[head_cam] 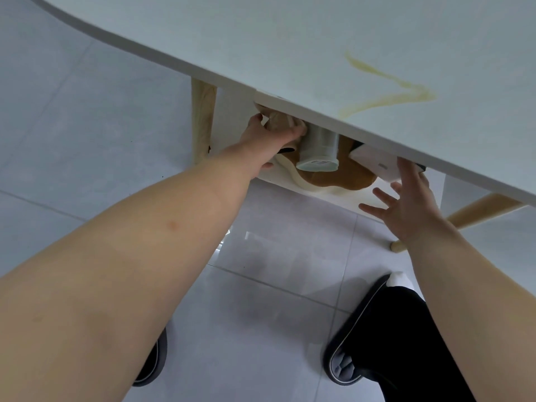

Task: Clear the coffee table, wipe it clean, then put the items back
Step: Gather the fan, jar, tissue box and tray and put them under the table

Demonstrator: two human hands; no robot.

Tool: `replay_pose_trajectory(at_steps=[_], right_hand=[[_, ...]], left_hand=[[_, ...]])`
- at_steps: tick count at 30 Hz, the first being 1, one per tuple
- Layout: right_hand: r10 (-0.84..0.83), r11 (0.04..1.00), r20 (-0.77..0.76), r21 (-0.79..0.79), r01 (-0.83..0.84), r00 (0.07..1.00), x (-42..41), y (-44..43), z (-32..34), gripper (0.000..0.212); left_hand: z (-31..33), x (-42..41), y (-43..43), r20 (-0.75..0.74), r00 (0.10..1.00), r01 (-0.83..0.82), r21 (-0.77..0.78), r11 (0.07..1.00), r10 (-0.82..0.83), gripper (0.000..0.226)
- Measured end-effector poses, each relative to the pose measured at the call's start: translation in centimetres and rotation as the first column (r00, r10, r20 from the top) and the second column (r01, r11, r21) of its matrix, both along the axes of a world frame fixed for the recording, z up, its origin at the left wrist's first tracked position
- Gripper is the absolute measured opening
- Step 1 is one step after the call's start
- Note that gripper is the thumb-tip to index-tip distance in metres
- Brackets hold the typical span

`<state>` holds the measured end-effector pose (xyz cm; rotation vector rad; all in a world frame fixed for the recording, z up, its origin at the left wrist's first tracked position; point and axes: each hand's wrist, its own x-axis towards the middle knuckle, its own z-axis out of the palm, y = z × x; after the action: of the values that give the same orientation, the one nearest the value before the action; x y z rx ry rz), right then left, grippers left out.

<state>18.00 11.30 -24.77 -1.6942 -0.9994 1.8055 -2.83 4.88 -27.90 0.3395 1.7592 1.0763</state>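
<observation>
The white coffee table top [290, 39] carries a yellowish zigzag stain [388, 91]. Under it, on the lower shelf [356, 198], stand a clear plastic cup [319, 149], a brown mat with a cream border [342, 177] and a white box [374, 163]. My left hand [269, 137] reaches under the top and grips a beige object [275, 120] right beside the cup. With fingers spread, my right hand [406, 204] hovers at the shelf's front edge, its fingertips by the white box.
Wooden table legs stand at the left [203, 120] and right [475, 213]. The floor is light grey tile [275, 271]. My feet in dark slippers [353, 352] stand close to the table.
</observation>
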Motion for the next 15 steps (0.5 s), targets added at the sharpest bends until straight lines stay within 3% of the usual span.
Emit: replay_pose_trajectory(at_steps=[3, 7, 11, 15], right_hand=[[-0.035, 0.999, 0.024, -0.018, 0.035, 0.999, 0.0, -0.4, 0.0, 0.055], [-0.052, 0.998, 0.056, -0.019, 0.054, 0.997, -0.2, -1.7, -0.3, 0.069], [-0.03, 1.0, 0.09, 0.002, 0.03, 0.995, -0.8, -2.9, -0.7, 0.071], [0.015, 1.0, 0.088, 0.017, -0.017, 0.996, -1.3, -3.2, -0.6, 0.067]], left_hand=[[0.0, -0.3, -0.1, 0.019, 1.0, -0.02, -0.002, 1.0, 0.02, 0.075], [-0.1, -0.3, -0.2, 0.032, 0.997, -0.074, -0.013, 0.997, 0.074, 0.059], [-0.5, -0.9, -1.0, 0.051, 0.991, -0.126, 0.01, 0.992, 0.126, 0.052], [-2.0, -2.2, -2.8, -0.085, 0.992, -0.096, -0.003, 0.995, 0.095, 0.047]])
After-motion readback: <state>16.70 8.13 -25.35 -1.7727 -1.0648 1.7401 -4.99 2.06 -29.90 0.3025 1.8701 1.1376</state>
